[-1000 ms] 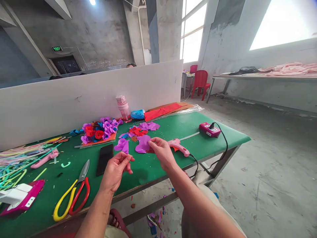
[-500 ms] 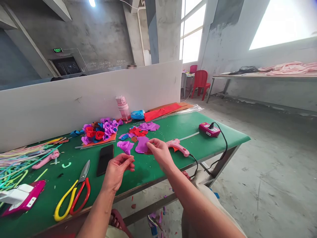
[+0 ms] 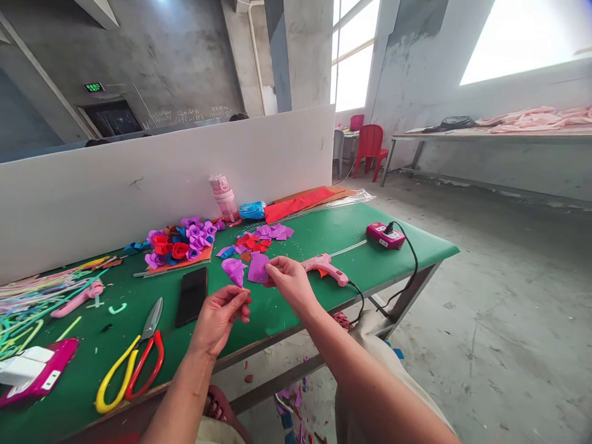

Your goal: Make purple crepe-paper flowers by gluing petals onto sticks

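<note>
My left hand (image 3: 227, 314) pinches the base of a small purple flower (image 3: 234, 270), which stands upright above my fingertips. Between the thumb and fingers of my right hand (image 3: 290, 280) is a flat purple petal piece (image 3: 258, 269), close beside the flower. Just right of that hand lies a pink glue gun (image 3: 325, 267) with a clear glue stick in its back. Behind my hands is a loose pile of purple petal pieces (image 3: 275, 232) and red pieces (image 3: 255, 243). Finished-looking flowers (image 3: 185, 239) in purple, red and blue are heaped at the back left.
Scissors (image 3: 148, 333) and a black phone (image 3: 191, 297) lie left of my hands on the green table (image 3: 398, 265). Coloured strips (image 3: 41, 305) cover the far left. A pink power strip (image 3: 385, 235) with a cable sits at right. A pink bottle (image 3: 224, 198) stands by the white partition (image 3: 277, 148).
The purple petal piece in my right hand has come nearer the flower, which my left hand has turned slightly. The whole view has shifted a little.
</note>
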Available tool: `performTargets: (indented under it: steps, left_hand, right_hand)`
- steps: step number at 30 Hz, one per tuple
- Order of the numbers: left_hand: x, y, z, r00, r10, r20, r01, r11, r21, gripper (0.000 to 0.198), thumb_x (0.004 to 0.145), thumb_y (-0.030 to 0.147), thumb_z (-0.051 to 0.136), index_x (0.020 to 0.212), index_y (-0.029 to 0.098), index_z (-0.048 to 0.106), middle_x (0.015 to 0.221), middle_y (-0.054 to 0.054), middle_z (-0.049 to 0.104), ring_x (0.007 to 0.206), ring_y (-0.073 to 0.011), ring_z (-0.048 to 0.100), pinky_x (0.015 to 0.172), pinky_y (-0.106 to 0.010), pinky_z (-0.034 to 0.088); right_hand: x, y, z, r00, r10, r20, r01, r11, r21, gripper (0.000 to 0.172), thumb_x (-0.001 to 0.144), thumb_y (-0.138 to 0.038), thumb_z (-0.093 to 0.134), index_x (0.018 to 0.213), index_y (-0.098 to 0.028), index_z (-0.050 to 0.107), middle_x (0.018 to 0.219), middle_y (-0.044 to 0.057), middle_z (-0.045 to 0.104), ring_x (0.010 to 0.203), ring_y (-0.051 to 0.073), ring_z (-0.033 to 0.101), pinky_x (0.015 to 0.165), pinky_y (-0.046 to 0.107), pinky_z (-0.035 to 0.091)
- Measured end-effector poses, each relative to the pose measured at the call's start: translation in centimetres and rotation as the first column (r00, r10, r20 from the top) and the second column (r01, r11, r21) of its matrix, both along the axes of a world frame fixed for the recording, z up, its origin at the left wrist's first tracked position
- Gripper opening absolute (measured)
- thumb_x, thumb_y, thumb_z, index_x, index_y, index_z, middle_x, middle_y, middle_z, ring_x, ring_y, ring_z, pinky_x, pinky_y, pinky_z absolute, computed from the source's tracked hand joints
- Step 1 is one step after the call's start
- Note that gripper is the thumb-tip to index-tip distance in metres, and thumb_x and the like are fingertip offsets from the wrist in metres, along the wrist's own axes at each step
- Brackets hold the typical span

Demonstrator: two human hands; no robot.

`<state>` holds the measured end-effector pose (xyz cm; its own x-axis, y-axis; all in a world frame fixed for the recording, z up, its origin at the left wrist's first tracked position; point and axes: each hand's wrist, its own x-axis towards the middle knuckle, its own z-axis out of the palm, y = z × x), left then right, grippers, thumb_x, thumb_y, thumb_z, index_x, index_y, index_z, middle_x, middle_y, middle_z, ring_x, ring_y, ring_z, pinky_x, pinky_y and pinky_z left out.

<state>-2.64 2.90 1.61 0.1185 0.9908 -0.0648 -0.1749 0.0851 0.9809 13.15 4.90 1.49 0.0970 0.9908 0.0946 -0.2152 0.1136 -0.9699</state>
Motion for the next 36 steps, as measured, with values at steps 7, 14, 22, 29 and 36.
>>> performTargets:
  steps: [7, 14, 22, 29, 36]
  left_hand:
    - [-0.1, 0.4, -0.3, 0.999, 0.042, -0.013, -0.042, 0.999, 0.012, 0.026, 0.055, 0.030, 0.083, 0.068, 0.014, 0.067, 0.063, -0.001, 0.066, 0.049, -0.0091, 0.055, 0.043, -0.020, 0.046]
    - [0.4, 0.4, -0.1, 0.990, 0.135, -0.046, -0.134, 0.991, 0.025, 0.029, 0.049, 0.030, 0.085, 0.066, 0.014, 0.068, 0.059, 0.000, 0.064, 0.049, -0.0101, 0.057, 0.044, -0.021, 0.047]
    - [0.6, 0.4, -0.5, 0.981, 0.189, -0.045, -0.185, 0.980, 0.074, 0.030, 0.047, 0.032, 0.085, 0.064, 0.014, 0.068, 0.060, 0.000, 0.065, 0.049, -0.0111, 0.057, 0.045, -0.023, 0.048]
    - [1.2, 0.0, -0.4, 0.993, 0.080, -0.088, -0.078, 0.997, 0.016, 0.029, 0.049, 0.032, 0.084, 0.064, 0.014, 0.068, 0.056, 0.001, 0.062, 0.047, -0.0104, 0.054, 0.042, -0.022, 0.046]
    - [1.6, -0.1, -0.7, 0.989, 0.030, -0.144, -0.028, 0.999, 0.015, 0.026, 0.052, 0.032, 0.083, 0.063, 0.014, 0.068, 0.058, 0.000, 0.061, 0.046, -0.0101, 0.053, 0.042, -0.022, 0.046]
  right_hand:
    - [0.1, 0.0, 0.2, 0.999, 0.004, -0.041, -0.004, 1.000, -0.006, 0.016, 0.069, -0.035, 0.056, 0.069, -0.018, 0.056, 0.050, -0.005, 0.051, 0.049, 0.011, 0.051, 0.056, 0.025, 0.048]
    - [0.1, -0.1, 0.2, 1.000, -0.020, -0.017, 0.020, 1.000, 0.011, 0.015, 0.071, -0.034, 0.055, 0.070, -0.018, 0.056, 0.049, -0.005, 0.051, 0.050, 0.012, 0.052, 0.057, 0.025, 0.048]
    - [0.1, 0.0, 0.0, 0.999, -0.032, 0.000, 0.032, 0.999, 0.016, 0.016, 0.071, -0.035, 0.055, 0.069, -0.019, 0.055, 0.048, -0.006, 0.051, 0.048, 0.011, 0.050, 0.055, 0.024, 0.046]
    - [0.0, 0.1, -0.2, 0.992, -0.062, 0.106, 0.056, 0.997, 0.056, 0.016, 0.073, -0.034, 0.052, 0.070, -0.019, 0.055, 0.048, -0.005, 0.051, 0.046, 0.010, 0.047, 0.053, 0.023, 0.043]
    - [0.1, -0.1, -0.1, 0.993, -0.025, 0.118, 0.017, 0.998, 0.066, 0.017, 0.073, -0.035, 0.051, 0.070, -0.019, 0.055, 0.051, -0.005, 0.052, 0.047, 0.009, 0.047, 0.053, 0.022, 0.042]
